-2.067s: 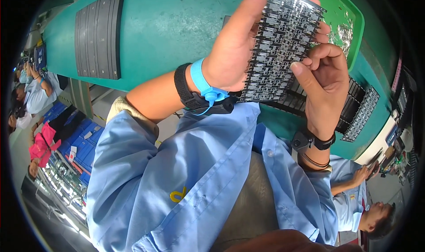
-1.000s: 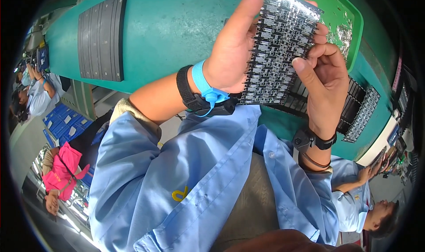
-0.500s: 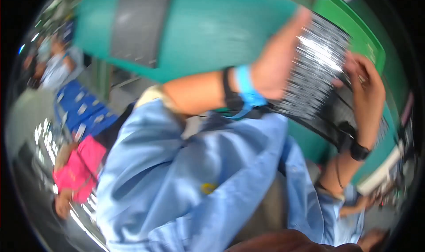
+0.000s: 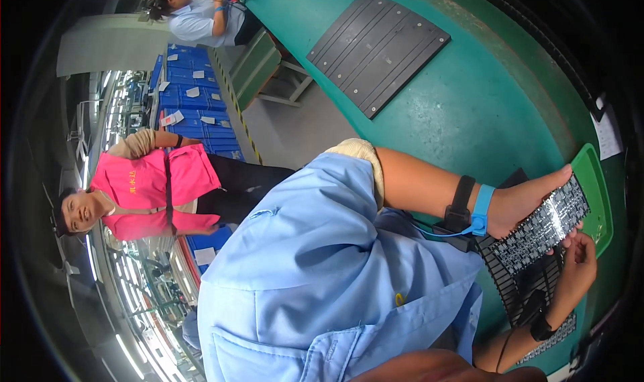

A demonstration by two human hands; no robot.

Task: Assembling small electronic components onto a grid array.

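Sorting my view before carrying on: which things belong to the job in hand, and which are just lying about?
Likely in the job:
panel, in the left hand
slotted black piece, below the panel
green tray, by the right hand

Probably just lying about:
black plate, apart on the table
paper, near the green tray
blue crates, off the table

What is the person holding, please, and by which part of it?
The left hand holds a dark circuit-board panel by one long edge; whether the right hand grips it is unclear.
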